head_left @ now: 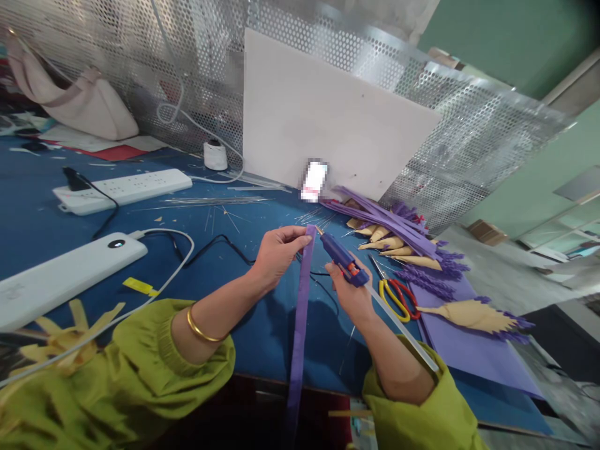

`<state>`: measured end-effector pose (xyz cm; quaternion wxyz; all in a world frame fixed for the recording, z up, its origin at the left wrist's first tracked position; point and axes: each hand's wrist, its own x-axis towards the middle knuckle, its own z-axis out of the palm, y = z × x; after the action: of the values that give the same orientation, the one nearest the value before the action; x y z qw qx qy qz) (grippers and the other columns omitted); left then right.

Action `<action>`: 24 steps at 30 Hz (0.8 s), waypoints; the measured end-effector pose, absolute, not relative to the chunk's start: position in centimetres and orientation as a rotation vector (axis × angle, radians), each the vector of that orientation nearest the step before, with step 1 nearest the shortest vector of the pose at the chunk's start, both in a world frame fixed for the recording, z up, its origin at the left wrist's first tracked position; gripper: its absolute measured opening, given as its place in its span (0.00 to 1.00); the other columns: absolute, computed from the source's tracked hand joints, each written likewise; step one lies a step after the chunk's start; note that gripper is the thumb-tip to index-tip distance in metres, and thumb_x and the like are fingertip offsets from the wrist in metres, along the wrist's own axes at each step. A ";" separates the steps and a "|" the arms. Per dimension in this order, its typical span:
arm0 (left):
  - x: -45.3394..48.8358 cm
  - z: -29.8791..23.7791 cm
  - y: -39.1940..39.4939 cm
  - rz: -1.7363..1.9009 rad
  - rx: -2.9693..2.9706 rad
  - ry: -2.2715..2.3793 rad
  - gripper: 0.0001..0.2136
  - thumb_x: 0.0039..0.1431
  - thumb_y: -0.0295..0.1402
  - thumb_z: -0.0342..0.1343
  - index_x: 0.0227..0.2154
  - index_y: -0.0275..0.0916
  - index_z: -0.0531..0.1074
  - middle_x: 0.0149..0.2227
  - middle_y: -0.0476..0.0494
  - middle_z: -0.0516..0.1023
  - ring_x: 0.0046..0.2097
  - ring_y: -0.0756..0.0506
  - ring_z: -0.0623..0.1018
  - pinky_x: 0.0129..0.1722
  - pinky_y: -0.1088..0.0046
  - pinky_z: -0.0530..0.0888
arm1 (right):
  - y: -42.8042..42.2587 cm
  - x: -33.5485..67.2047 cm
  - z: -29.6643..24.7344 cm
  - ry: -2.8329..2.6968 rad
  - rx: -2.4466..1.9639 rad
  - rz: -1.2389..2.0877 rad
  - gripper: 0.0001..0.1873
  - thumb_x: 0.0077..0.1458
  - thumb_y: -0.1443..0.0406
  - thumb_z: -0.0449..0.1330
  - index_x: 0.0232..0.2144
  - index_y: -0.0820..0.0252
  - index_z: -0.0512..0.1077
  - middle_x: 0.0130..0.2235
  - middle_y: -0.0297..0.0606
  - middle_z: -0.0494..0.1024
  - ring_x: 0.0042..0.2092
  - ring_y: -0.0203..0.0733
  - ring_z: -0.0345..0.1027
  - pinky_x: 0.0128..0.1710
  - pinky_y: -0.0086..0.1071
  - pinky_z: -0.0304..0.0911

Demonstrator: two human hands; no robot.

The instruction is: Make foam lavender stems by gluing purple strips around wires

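My left hand (282,253) pinches the top end of a long purple paper strip (300,319), which hangs down past the table's front edge. In my right hand (352,289) is a blue glue gun (340,257), its nozzle close beside the strip's top end. I cannot tell whether the nozzle touches the strip. A long whitish glue stick (398,324) sticks out of the gun's back, over my right forearm. Right of that hand lie scissors (398,299) with yellow and red handles.
Purple paper flowers with tan wrappings (478,314) and purple sheets (462,337) lie at right. A power strip (134,190), a white power bank (75,275) and cables are at left. A lit phone (314,180) leans on a white board (328,112). Thin wires (215,200) are scattered behind.
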<state>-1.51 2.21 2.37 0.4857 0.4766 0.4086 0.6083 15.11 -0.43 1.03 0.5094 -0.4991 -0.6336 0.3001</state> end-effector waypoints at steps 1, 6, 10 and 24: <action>-1.5 2.4 2.2 1.483 1.159 0.998 0.09 0.49 0.34 0.62 0.33 0.37 0.81 0.27 0.47 0.77 0.26 0.53 0.66 0.23 0.77 0.61 | -0.4 15.1 1.1 -1.522 -1.203 0.725 0.19 0.47 0.50 0.64 0.25 0.58 0.67 0.18 0.26 0.63 0.20 0.33 0.55 0.21 0.29 0.54; -1.6 2.3 2.3 1.493 1.151 1.007 0.09 0.49 0.34 0.63 0.33 0.38 0.81 0.27 0.47 0.77 0.26 0.53 0.68 0.23 0.77 0.61 | -0.6 15.1 1.3 -1.527 -1.213 0.732 0.18 0.48 0.51 0.64 0.25 0.58 0.66 0.18 0.26 0.62 0.20 0.32 0.55 0.21 0.28 0.54; -1.5 2.3 2.3 1.485 1.159 1.012 0.08 0.49 0.34 0.62 0.33 0.38 0.81 0.28 0.47 0.78 0.27 0.53 0.68 0.23 0.78 0.62 | -0.7 15.0 1.5 -1.527 -1.225 0.745 0.18 0.48 0.52 0.64 0.24 0.58 0.65 0.17 0.26 0.62 0.20 0.32 0.54 0.21 0.28 0.53; -1.5 2.1 2.3 1.498 1.164 1.016 0.08 0.50 0.35 0.63 0.32 0.39 0.81 0.28 0.48 0.77 0.27 0.53 0.68 0.23 0.77 0.62 | -0.9 14.7 1.9 -1.472 -1.254 0.785 0.19 0.46 0.51 0.64 0.23 0.57 0.64 0.17 0.26 0.61 0.20 0.33 0.54 0.21 0.29 0.53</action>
<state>-1.50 2.27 2.15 0.4749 0.4760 0.4156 0.6125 14.69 -0.86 1.91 0.5031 -0.5191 -0.6097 0.3250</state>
